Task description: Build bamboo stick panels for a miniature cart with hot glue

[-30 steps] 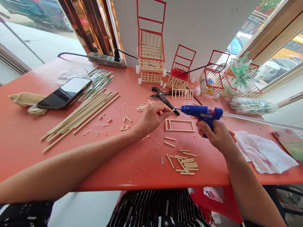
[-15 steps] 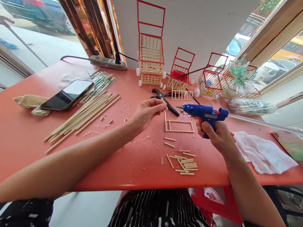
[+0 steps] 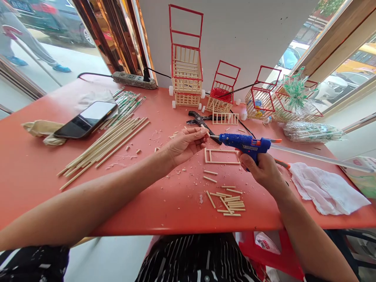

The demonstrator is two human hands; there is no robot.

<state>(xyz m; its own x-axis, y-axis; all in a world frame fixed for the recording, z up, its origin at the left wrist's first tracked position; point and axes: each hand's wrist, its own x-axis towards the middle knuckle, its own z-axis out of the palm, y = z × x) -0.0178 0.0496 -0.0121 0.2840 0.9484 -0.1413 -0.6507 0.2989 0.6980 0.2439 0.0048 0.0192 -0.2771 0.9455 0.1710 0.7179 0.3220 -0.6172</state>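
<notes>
While my left hand (image 3: 185, 144) pinches a short wooden stick (image 3: 205, 131) between thumb and fingertips, my right hand (image 3: 263, 169) is closed around the grip of the blue glue gun (image 3: 245, 142), whose nozzle points at the end of the stick, almost touching it. Both are held above the red table (image 3: 164, 211), just over the small stick frame (image 3: 222, 155) which lies flat there. I judge the stick to be very light and stiff, but thin (it could snap if I press hard), so I take it near one end and leave the other end free for the glue. The frame looks fragile at its joints; I would hold it by a long side. More cut sticks (image 3: 230, 203) lie near the table edge. The gun has a small label on its side, but I cannot read the writing.
</notes>
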